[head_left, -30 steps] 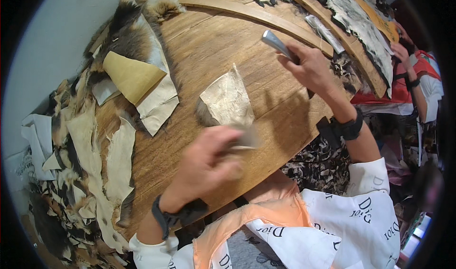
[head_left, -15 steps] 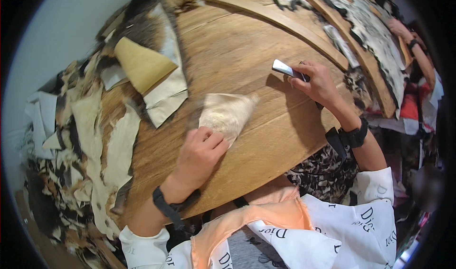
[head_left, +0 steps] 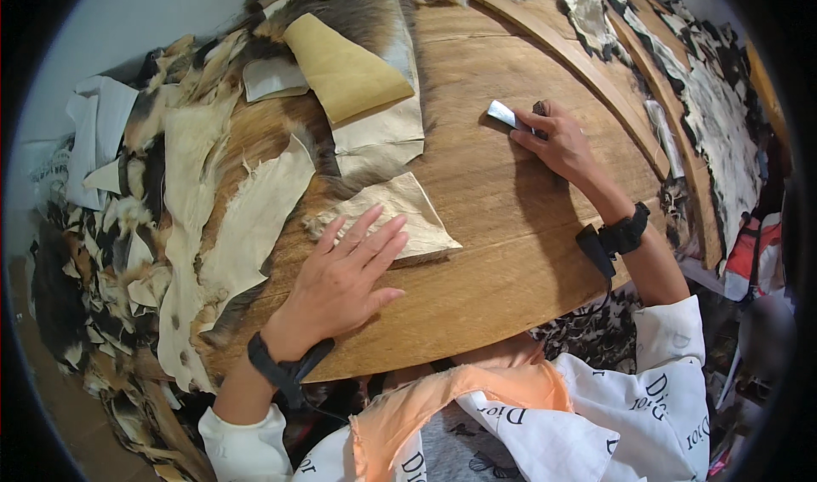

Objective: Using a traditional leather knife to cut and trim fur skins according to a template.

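A small cream fur-pelt piece (head_left: 413, 214) lies skin side up on the wooden table (head_left: 502, 248). My left hand (head_left: 340, 278) is spread over its near left part, palm down, with the fingers apart and gripping nothing. Off to the right, my right hand (head_left: 557, 142) is closed around a small knife (head_left: 502, 112). The knife's broad shiny blade points left, above the tabletop; the fingers hide most of its dark handle. Just beyond the pelt piece, a yellow-brown pattern sheet (head_left: 345, 69) rests on a larger pelt (head_left: 379, 146) with dark fur.
Long pelt strips (head_left: 259, 205) and many fur scraps (head_left: 128, 269) cover the left side. Two wooden bars (head_left: 562, 65) run along the far right. Past them lies a black-and-white hide (head_left: 711, 116). A folded white sheet (head_left: 100, 142) sits at the far left.
The left fingers have gone from pinching the pelt piece to spread out on it. The piece has turned and lies flat. My right hand still holds the knife. The view has shifted left.
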